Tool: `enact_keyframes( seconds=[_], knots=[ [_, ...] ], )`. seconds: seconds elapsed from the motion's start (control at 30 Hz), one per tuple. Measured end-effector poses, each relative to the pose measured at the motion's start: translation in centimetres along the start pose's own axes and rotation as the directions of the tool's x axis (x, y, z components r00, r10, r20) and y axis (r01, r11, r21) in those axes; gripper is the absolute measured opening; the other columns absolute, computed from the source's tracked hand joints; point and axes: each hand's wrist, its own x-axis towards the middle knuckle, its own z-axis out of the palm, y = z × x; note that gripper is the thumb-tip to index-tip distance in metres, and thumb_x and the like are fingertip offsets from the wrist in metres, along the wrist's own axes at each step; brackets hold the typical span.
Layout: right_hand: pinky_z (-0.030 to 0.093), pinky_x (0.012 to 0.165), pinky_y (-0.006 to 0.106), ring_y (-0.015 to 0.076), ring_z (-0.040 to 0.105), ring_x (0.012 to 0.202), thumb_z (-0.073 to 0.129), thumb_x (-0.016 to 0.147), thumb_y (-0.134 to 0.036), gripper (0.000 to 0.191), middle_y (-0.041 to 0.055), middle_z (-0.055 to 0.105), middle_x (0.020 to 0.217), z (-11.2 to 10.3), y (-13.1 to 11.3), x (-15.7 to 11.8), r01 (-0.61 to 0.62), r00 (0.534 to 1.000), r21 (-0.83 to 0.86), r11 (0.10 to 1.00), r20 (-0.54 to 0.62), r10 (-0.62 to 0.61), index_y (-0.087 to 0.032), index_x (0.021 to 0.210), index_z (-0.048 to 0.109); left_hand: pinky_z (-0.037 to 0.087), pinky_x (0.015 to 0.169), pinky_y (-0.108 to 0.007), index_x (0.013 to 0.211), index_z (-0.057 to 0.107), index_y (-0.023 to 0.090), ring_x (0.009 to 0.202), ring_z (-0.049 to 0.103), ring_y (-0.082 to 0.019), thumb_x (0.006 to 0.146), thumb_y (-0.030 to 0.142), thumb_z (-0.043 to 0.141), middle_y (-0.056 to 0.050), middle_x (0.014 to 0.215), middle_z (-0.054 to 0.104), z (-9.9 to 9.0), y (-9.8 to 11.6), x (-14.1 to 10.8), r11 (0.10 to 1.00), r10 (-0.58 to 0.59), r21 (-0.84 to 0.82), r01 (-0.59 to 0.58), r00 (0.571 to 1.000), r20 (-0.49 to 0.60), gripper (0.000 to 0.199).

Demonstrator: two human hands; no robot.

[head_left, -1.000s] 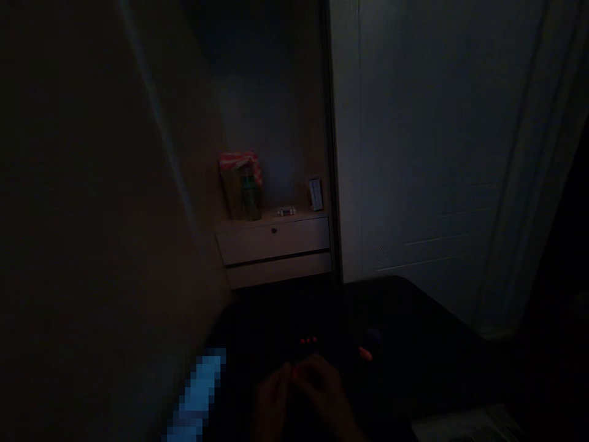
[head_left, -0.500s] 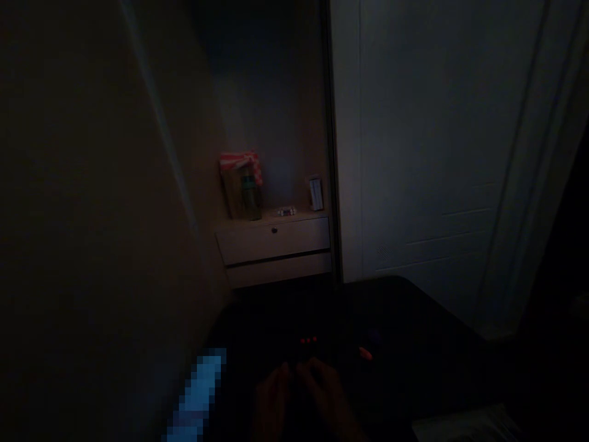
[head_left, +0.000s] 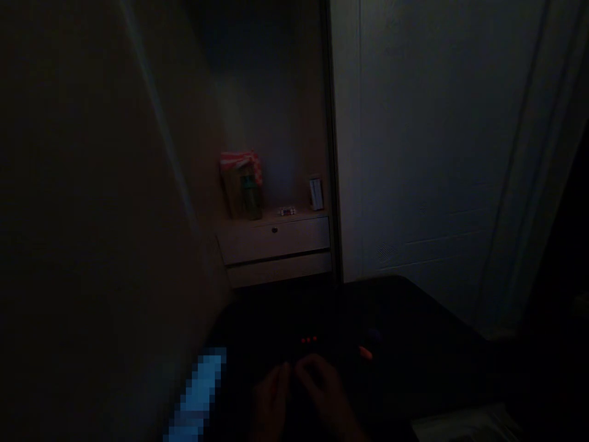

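Red pieces [head_left: 308, 339], three of them, sit in a short row on the dark desk [head_left: 427, 331], just beyond your fingertips. Their close spacing looks deliberate, probably to keep them together and in easy reach. Your left hand [head_left: 271, 393] and right hand [head_left: 322, 387] face each other nearer to you, fingers bent, tips close with a narrow dark gap between. The pose suggests fine fingertip work, but too little light to tell whether either hand pinches anything.

Right of the row, an orange piece [head_left: 365, 353] lies apart, a dim purple lump [head_left: 373, 336] just behind it; likely set aside so the space before your hands is free. A pale flat item [head_left: 464, 426] shows at the near right edge; contents unreadable. Left of your hands, a pixelated blue patch [head_left: 202, 387] hides whatever is there.

Desk surface nearly black, rounded at its far right corner. Behind it, a recessed shelf above two drawer fronts [head_left: 278, 242]: green-topped bottle [head_left: 251, 196] before a bag with red-and-white material, a small pale object [head_left: 287, 211], an upright white item [head_left: 315, 193]. Pale panel [head_left: 423, 135] to the right, brownish wall left. Room very dim.
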Motion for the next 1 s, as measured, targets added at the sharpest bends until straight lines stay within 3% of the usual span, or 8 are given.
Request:
enact_keyframes(
  seconds=[0.23,0.53,0.8,1.0],
  knots=[
    [0.05,0.086,0.03,0.0223,0.067,0.094,0.055,0.095,-0.059,0.04,0.0057,0.072,0.102,0.0,0.1,-0.2,0.036,0.999,0.032,0.999,-0.016,-0.036,-0.024,0.104,0.073,0.043,0.059,-0.025,0.067,0.067,0.019,0.06,0.053,-0.015,0.074,0.089,0.046,0.0,0.061,0.058,-0.1,0.3,-0.1,1.0,0.007,-0.02,-0.006,0.999,0.044,0.074],
    [0.047,0.07,0.027,0.0182,0.06,0.072,0.046,0.092,-0.073,0.057,0.0018,0.065,0.076,0.1,0.1,-0.1,-0.023,1.0,0.04,0.999,0.004,0.023,-0.021,0.079,0.066,0.043,0.059,-0.025,0.066,0.066,0.019,0.061,0.054,-0.015,0.071,0.094,0.043,-0.001,0.061,0.058,0.0,0.0,0.1,1.0,-0.021,-0.019,0.022,0.998,0.058,0.078],
    [0.047,0.072,0.028,0.0193,0.062,0.077,0.065,0.087,-0.062,0.043,0.0015,0.068,0.077,0.0,-0.3,0.0,-0.037,0.997,0.06,0.998,0.074,0.032,-0.02,0.08,0.067,0.046,0.06,-0.025,0.068,0.069,0.019,0.061,0.056,-0.016,0.075,0.089,0.046,-0.002,0.062,0.063,0.0,-0.2,-0.1,1.0,0.029,-0.006,-0.029,0.999,0.021,0.073],
    [0.049,0.075,0.029,0.0213,0.064,0.083,0.067,0.086,-0.06,0.041,0.0042,0.071,0.086,0.1,0.4,0.0,-0.037,0.999,0.1,0.994,0.04,0.033,-0.019,0.09,0.071,0.049,0.06,-0.026,0.07,0.073,0.018,0.062,0.06,-0.017,0.073,0.087,0.051,-0.003,0.064,0.067,-0.3,0.7,0.1,0.999,0.031,-0.044,-0.031,1.0,-0.006,0.072]
  ],
)
